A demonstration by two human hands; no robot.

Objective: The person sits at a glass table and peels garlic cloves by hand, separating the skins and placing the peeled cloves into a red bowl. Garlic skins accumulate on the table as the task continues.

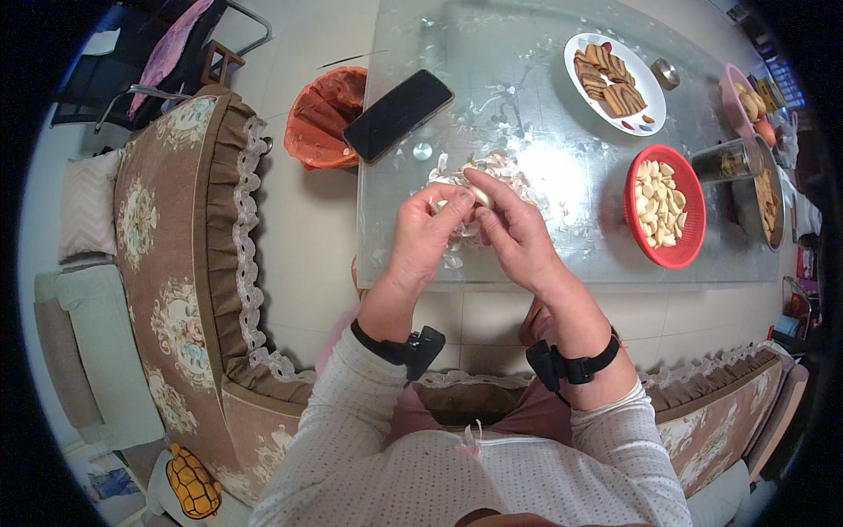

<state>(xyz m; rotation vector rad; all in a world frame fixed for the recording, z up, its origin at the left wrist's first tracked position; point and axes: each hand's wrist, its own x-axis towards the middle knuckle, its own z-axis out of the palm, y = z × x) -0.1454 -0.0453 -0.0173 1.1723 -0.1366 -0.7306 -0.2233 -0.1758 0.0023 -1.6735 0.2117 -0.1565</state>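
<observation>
Between my two hands, over the glass table, is a pale garlic clove. My left hand pinches it with thumb and fingers from the left. From the other side, my right hand grips it with thumb and forefinger; both hands partly cover it. Loose garlic skins lie in a heap beneath and behind my fingers. To the right stands a red plastic basket that holds many peeled garlic cloves.
On the glass table lie a black phone and a white plate with sliced food. A glass jar, a metal bowl and a pink basket stand far right. An orange-lined bin sits beyond the left edge.
</observation>
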